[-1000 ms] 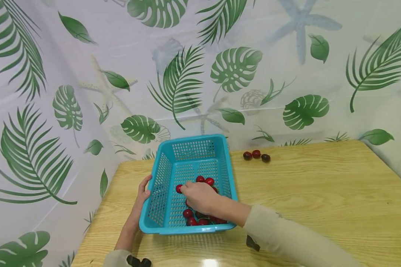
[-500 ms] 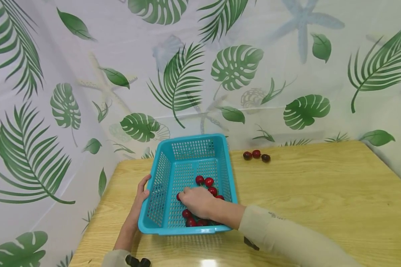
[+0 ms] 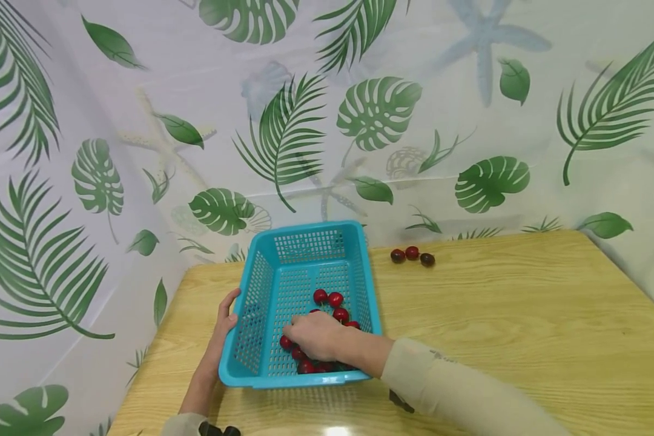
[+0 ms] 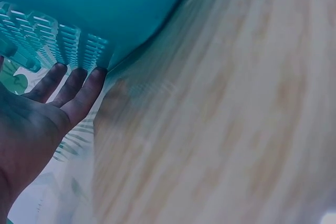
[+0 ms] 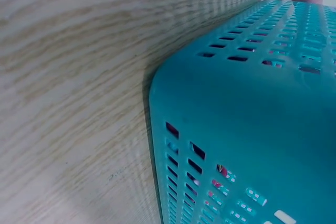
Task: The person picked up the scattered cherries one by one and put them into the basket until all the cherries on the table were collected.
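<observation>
A blue plastic basket (image 3: 292,382) with slotted walls stands on the wooden table, several red cherries (image 3: 335,300) in its near right part. Reaching over its right side, my right hand (image 3: 313,335) is down among the cherries, its curled fingertips at a cherry (image 3: 286,343) on the left of the group. The wrist and knuckles cover some fruit. My left hand (image 3: 226,318) is at the basket's left side; in the left wrist view its straight fingers (image 4: 86,95) touch the outer wall. The right wrist view has the basket's outer corner (image 5: 210,98), with the right hand hidden.
Several dark red cherries (image 3: 412,253) lie on the table (image 3: 501,303) to the right, near its back edge. A leaf-patterned cloth (image 3: 381,115) hangs behind and to the left. The basket's far rim is close to that cloth.
My right hand has moved toward the near side of the basket, and the cherry at its fingertips has shifted with it. The left hand stays at the basket's side.
</observation>
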`<act>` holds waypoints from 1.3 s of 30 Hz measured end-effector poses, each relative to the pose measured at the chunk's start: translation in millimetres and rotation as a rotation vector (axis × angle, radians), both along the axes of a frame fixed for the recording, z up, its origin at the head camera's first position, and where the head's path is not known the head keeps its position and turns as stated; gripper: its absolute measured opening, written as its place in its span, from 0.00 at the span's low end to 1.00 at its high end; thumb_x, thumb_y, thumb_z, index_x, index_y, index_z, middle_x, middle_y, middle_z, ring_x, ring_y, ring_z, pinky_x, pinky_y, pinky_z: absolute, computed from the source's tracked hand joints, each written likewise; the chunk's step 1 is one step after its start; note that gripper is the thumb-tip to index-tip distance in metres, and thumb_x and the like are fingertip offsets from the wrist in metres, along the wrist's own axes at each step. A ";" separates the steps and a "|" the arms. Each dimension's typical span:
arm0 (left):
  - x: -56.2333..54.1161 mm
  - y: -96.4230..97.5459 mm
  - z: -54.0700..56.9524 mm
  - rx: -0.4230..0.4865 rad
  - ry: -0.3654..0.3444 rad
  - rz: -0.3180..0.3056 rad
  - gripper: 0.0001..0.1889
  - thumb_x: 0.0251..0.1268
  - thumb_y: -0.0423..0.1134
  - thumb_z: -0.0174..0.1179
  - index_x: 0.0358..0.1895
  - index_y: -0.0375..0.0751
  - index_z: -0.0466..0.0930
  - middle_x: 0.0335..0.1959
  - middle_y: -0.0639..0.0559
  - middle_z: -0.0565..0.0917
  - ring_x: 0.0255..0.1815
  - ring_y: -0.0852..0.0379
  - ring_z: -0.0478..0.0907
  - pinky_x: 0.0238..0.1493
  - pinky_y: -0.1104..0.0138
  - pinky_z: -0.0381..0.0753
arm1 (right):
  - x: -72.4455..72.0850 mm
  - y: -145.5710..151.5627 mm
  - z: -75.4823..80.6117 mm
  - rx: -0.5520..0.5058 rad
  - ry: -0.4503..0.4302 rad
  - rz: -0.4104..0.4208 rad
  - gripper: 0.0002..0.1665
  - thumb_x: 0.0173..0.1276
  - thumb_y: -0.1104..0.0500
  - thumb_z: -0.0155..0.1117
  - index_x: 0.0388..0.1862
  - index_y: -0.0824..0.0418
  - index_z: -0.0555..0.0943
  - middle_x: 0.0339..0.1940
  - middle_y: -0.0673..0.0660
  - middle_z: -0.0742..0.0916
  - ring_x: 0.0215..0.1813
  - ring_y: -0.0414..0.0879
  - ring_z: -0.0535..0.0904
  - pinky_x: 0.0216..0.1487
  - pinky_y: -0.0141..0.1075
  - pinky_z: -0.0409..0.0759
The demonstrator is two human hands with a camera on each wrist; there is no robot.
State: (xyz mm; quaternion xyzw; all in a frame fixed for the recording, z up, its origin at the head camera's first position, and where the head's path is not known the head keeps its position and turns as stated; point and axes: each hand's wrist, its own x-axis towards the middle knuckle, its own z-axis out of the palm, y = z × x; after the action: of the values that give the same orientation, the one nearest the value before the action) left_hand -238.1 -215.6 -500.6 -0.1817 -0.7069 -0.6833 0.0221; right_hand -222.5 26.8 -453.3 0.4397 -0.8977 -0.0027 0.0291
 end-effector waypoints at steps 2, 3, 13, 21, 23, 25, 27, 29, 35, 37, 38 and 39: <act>-2.2 -1.6 -1.5 0.009 0.040 -0.007 0.27 0.69 0.39 0.37 0.64 0.78 0.60 0.72 0.23 0.42 0.60 0.69 0.67 0.56 0.73 0.70 | 0.7 -0.6 0.3 0.005 -0.007 0.028 0.06 0.65 0.63 0.64 0.38 0.53 0.81 0.30 0.49 0.82 0.35 0.41 0.80 0.30 0.32 0.78; -2.4 -2.4 -2.2 0.006 0.048 -0.010 0.26 0.70 0.39 0.37 0.63 0.79 0.60 0.72 0.23 0.41 0.59 0.71 0.67 0.56 0.73 0.70 | 0.9 -0.8 0.2 0.005 -0.009 0.036 0.05 0.64 0.63 0.64 0.37 0.53 0.80 0.30 0.48 0.82 0.35 0.40 0.80 0.29 0.31 0.78; 15.7 -7.8 1.4 -0.078 -0.204 -0.002 0.30 0.76 0.49 0.35 0.78 0.57 0.43 0.75 0.35 0.50 0.67 0.31 0.60 0.56 0.53 0.73 | 0.4 -0.5 0.0 -0.040 -0.089 0.013 0.04 0.64 0.60 0.65 0.36 0.52 0.79 0.29 0.46 0.80 0.31 0.39 0.76 0.29 0.30 0.75; 14.4 -10.6 4.9 -0.086 -0.209 0.005 0.30 0.75 0.49 0.36 0.78 0.56 0.43 0.74 0.35 0.53 0.65 0.33 0.62 0.54 0.55 0.73 | -3.7 1.0 10.5 -0.115 -0.116 -0.069 0.01 0.66 0.59 0.61 0.35 0.53 0.77 0.28 0.46 0.78 0.27 0.38 0.72 0.24 0.30 0.71; 12.7 -11.3 5.3 -0.085 -0.207 0.001 0.30 0.75 0.48 0.36 0.78 0.55 0.43 0.74 0.35 0.53 0.64 0.33 0.62 0.54 0.54 0.73 | -5.0 2.9 13.6 -0.168 -0.108 -0.080 0.01 0.67 0.58 0.61 0.36 0.54 0.78 0.29 0.45 0.80 0.28 0.37 0.73 0.24 0.30 0.70; 11.7 -11.4 6.2 -0.080 -0.209 -0.009 0.30 0.76 0.47 0.36 0.78 0.55 0.43 0.74 0.34 0.53 0.64 0.33 0.62 0.54 0.54 0.73 | -5.9 5.8 16.4 -0.236 -0.098 -0.081 0.03 0.67 0.59 0.61 0.38 0.54 0.80 0.31 0.46 0.82 0.29 0.37 0.75 0.24 0.30 0.70; 10.9 -11.1 7.1 -0.073 -0.219 -0.019 0.29 0.76 0.46 0.36 0.78 0.55 0.43 0.74 0.34 0.53 0.65 0.32 0.62 0.55 0.52 0.73 | -6.4 9.6 19.4 -0.316 -0.093 -0.072 0.04 0.66 0.62 0.59 0.38 0.55 0.80 0.33 0.47 0.83 0.28 0.38 0.75 0.22 0.30 0.69; 10.2 -10.6 8.2 -0.071 -0.229 -0.025 0.29 0.77 0.46 0.35 0.78 0.55 0.42 0.74 0.33 0.53 0.65 0.31 0.62 0.55 0.51 0.73 | -7.1 14.0 22.4 -0.390 -0.087 -0.062 0.06 0.65 0.64 0.58 0.38 0.56 0.81 0.34 0.47 0.84 0.27 0.38 0.74 0.22 0.29 0.68; 9.6 -10.1 11.7 -0.108 -0.235 -0.018 0.29 0.78 0.45 0.35 0.78 0.54 0.42 0.75 0.33 0.52 0.66 0.31 0.62 0.55 0.51 0.73 | -10.6 32.4 32.4 -0.510 -0.098 -0.097 0.09 0.66 0.64 0.57 0.40 0.56 0.82 0.35 0.47 0.85 0.29 0.36 0.72 0.28 0.29 0.72; 9.5 -10.5 12.5 -0.111 -0.238 -0.009 0.29 0.78 0.45 0.37 0.78 0.55 0.43 0.75 0.34 0.53 0.65 0.31 0.63 0.55 0.51 0.74 | -12.0 40.5 35.5 -0.543 -0.086 -0.115 0.09 0.66 0.64 0.57 0.41 0.56 0.82 0.34 0.47 0.85 0.29 0.36 0.73 0.31 0.30 0.75; 9.5 -10.8 13.1 -0.113 -0.239 -0.006 0.29 0.78 0.45 0.37 0.78 0.55 0.43 0.75 0.34 0.53 0.65 0.31 0.63 0.54 0.51 0.74 | -12.4 44.8 37.2 -0.563 -0.075 -0.122 0.09 0.66 0.65 0.57 0.40 0.56 0.82 0.34 0.47 0.85 0.30 0.37 0.74 0.32 0.31 0.75; 9.6 -11.1 13.9 -0.115 -0.239 -0.008 0.29 0.78 0.45 0.37 0.78 0.55 0.43 0.75 0.35 0.52 0.65 0.30 0.63 0.54 0.51 0.74 | -13.3 49.2 38.6 -0.582 -0.057 -0.128 0.08 0.66 0.65 0.58 0.40 0.56 0.82 0.34 0.47 0.86 0.31 0.37 0.75 0.33 0.31 0.76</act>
State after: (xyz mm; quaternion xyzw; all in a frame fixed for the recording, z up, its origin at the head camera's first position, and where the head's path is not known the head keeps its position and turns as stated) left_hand -228.6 -226.6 -486.7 -0.1026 -0.7418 -0.6584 -0.0754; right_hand -235.7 76.0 -414.7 0.3551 -0.8872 0.2652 0.1283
